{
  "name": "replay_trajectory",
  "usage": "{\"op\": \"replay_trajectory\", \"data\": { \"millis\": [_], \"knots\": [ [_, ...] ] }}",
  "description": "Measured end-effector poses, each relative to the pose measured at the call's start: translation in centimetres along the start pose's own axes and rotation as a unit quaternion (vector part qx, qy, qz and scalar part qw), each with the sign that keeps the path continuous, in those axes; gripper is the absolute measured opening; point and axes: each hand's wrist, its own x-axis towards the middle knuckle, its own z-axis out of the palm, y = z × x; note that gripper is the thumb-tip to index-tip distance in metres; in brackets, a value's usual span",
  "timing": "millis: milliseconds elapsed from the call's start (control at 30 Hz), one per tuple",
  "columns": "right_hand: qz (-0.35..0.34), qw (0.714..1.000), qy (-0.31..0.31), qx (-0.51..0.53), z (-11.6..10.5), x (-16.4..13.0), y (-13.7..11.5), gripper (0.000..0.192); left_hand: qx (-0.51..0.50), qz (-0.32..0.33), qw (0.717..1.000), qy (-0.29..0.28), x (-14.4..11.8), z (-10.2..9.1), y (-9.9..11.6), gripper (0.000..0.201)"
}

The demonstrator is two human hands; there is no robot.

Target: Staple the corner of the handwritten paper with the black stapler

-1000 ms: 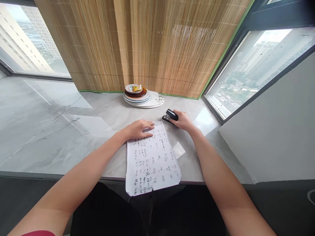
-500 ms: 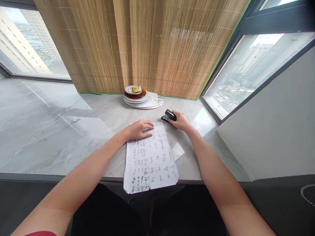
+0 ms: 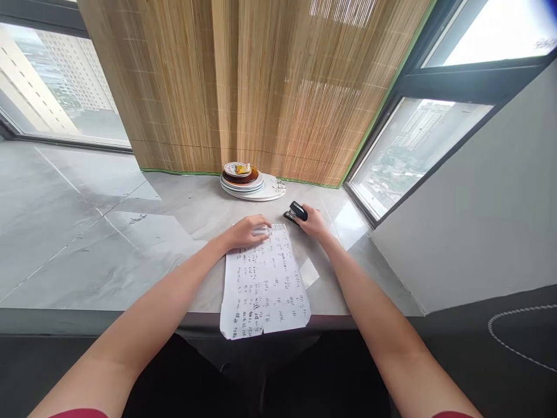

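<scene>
A white sheet of paper point(image 3: 264, 283) covered in handwriting lies on the grey marble sill point(image 3: 108, 244), its near end hanging over the front edge. My left hand point(image 3: 248, 231) rests flat on the paper's top left corner, fingers spread. A black stapler point(image 3: 296, 212) sits just beyond the paper's top right corner, and my right hand point(image 3: 314, 223) is closed around its near end.
A stack of plates point(image 3: 250, 180) stands at the back of the sill against a bamboo blind point(image 3: 261, 87). Windows point(image 3: 404, 148) flank both sides. A grey wall point(image 3: 470, 197) rises on the right. A small pale scrap point(image 3: 309, 272) lies right of the paper.
The view has tilted up a little, so everything sits slightly lower and smaller. Both hands keep their places on the paper and the stapler.
</scene>
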Motion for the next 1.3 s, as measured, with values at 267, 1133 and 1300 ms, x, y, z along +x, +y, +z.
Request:
{"op": "replay_trajectory", "data": {
  "millis": [267, 1133, 1300],
  "knots": [
    [-0.014, 0.998, 0.017, 0.066, 1.0, -8.2, -10.8, 0.020, -0.100, -0.161, 0.885, 0.426, 0.2, -1.8, -1.7, 0.011],
    [-0.077, 0.992, 0.088, 0.043, 0.5, -1.6, 3.7, 0.018, -0.412, -0.199, 0.753, 0.473, -0.2, -3.6, -2.7, 0.005],
    [-0.105, 0.992, 0.035, -0.055, 3.1, -0.4, 4.6, 0.025, -0.546, -0.153, 0.705, 0.426, -1.0, -5.3, -2.3, 0.029]
  ]
}}
